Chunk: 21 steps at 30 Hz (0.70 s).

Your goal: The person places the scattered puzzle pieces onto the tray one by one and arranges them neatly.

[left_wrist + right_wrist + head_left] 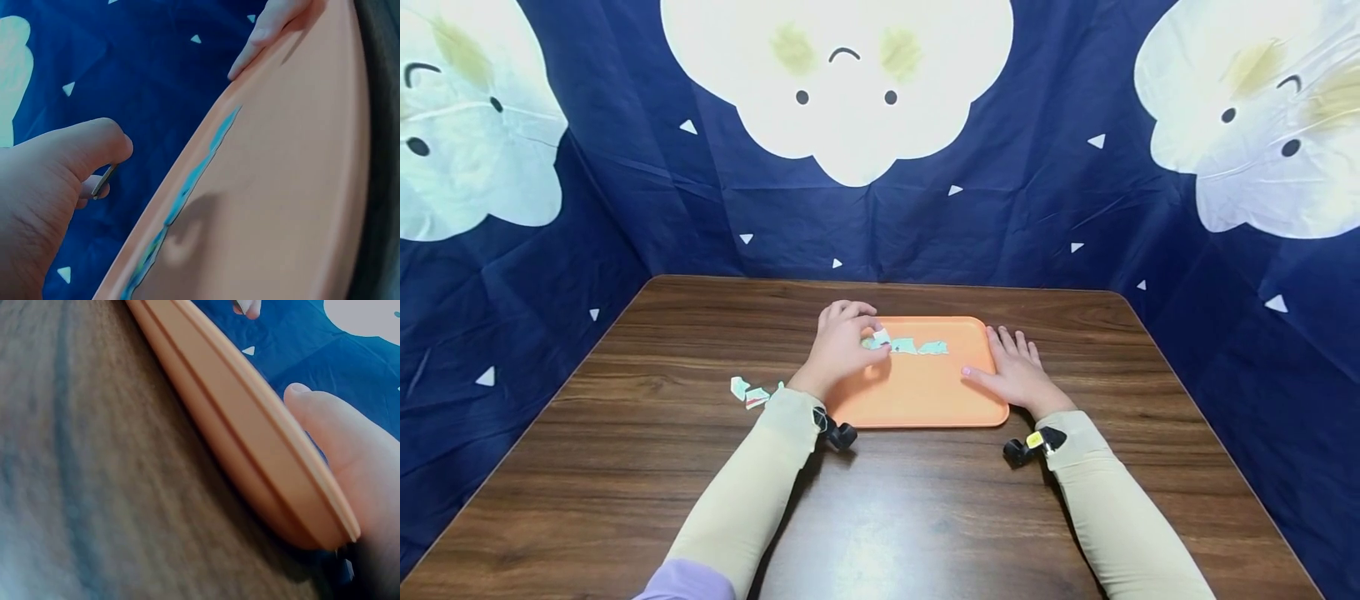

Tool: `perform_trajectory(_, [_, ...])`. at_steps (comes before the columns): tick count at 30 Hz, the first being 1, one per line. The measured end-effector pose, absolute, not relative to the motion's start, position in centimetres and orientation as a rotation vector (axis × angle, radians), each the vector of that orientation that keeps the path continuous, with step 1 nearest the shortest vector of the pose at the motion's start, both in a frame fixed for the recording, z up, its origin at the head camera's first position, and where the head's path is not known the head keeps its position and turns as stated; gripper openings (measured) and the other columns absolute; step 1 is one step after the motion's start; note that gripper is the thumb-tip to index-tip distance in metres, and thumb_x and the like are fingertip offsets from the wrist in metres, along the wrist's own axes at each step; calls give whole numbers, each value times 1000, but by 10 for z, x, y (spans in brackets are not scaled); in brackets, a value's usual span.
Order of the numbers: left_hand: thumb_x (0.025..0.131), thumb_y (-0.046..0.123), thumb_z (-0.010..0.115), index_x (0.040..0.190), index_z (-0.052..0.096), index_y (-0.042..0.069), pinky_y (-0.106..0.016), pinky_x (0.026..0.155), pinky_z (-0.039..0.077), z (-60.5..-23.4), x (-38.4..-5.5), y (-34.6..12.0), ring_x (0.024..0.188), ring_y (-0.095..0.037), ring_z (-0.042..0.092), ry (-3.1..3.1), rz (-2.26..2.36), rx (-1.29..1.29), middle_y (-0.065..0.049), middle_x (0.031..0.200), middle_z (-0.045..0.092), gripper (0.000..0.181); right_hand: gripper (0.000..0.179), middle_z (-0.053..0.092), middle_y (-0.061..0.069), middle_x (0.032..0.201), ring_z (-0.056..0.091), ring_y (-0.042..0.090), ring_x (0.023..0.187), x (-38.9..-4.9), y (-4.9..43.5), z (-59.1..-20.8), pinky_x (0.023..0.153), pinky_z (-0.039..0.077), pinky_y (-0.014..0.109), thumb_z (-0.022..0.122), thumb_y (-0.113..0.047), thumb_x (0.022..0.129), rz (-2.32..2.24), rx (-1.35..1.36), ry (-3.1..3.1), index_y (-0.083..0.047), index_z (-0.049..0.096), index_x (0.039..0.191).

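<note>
Above the left part of an orange tray [928,396], my left hand [842,343] pinches a small pale card piece [882,337] between thumb and fingers. Its thin edge shows in the left wrist view, held apart from the tray. Blue-green card pieces with jagged edges lie in a row along the tray's far side, among them a middle piece [903,345] and a right-hand piece [933,347]. My right hand [1018,377] rests on the tray's right rim, fingers straight and spread, thumb reaching over the tray. The printing on the pieces is too small to read.
Several more card pieces [757,398] lie on the brown wooden table [647,450] left of the tray, partly hidden by my left wrist. A dark blue curtain [910,242] with clouds and white triangles hangs behind the table and along both sides.
</note>
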State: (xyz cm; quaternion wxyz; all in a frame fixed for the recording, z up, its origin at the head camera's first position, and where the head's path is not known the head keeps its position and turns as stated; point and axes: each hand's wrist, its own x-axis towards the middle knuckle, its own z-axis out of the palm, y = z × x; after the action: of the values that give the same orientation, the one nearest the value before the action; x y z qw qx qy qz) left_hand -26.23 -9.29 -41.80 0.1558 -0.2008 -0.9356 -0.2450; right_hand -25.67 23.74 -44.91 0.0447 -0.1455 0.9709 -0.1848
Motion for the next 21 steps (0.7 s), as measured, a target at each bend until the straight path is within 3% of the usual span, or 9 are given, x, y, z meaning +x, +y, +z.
perform_trajectory(13, [80,48,76,94,72,21,-50,112,21,-417,-263,-62,124,-25,41,-2730,-640,-603,1,130,61,30,110,4,22,167,-8,49,151,-257,246,-451,117,-4,67,41,-84,86,-476,-413,2951,-8,15,162])
perform_trajectory(21, [80,51,73,95,73,23,-51,115,18,-417,-266,-45,128,-24,39,-2758,-612,-616,6,130,58,31,113,2,25,166,-6,48,151,-258,247,-449,117,-3,66,46,-82,85,-451,-474,2935,-5,15,161])
